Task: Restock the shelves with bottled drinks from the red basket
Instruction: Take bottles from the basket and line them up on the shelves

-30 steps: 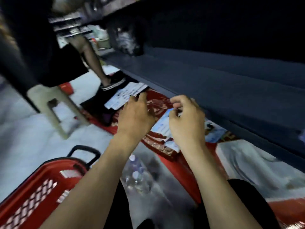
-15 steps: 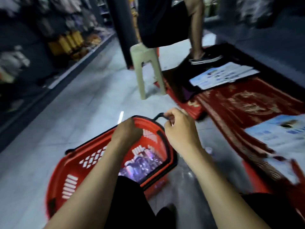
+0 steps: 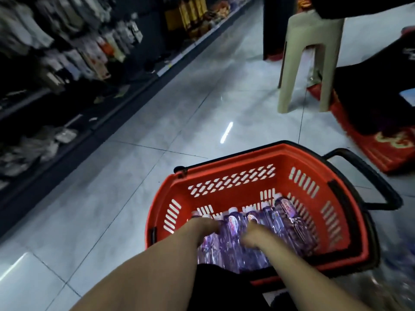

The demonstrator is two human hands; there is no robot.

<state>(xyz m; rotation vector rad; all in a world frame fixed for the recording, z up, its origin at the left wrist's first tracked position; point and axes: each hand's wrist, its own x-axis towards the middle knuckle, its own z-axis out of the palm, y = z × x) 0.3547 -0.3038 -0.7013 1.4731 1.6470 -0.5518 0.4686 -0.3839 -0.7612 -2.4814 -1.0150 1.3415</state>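
The red basket [image 3: 224,170] stands on the tiled floor just in front of me, its black handle [image 3: 370,176] sticking out to the right. Several clear bottles with purple labels [image 3: 286,209] lie in its bottom. Both my arms reach down into it. My left hand [image 3: 205,227] rests on the bottles at the left side of the pile. My right hand [image 3: 253,236] is curled over bottles in the middle. The fingers of both hands are buried among the bottles and blurred, so any grip is hidden.
A beige plastic stool [image 3: 310,41] stands on the floor beyond the basket. A red mat [image 3: 381,151] with dark cloth lies at the right. Stocked shelves [image 3: 67,55] run along the left of the aisle. Blurred clear bottles [image 3: 395,279] lie at the lower right.
My view has swung left from the dark shelf and mat to the aisle. My hands moved from the mat to the basket rim, then down onto the bottles inside.
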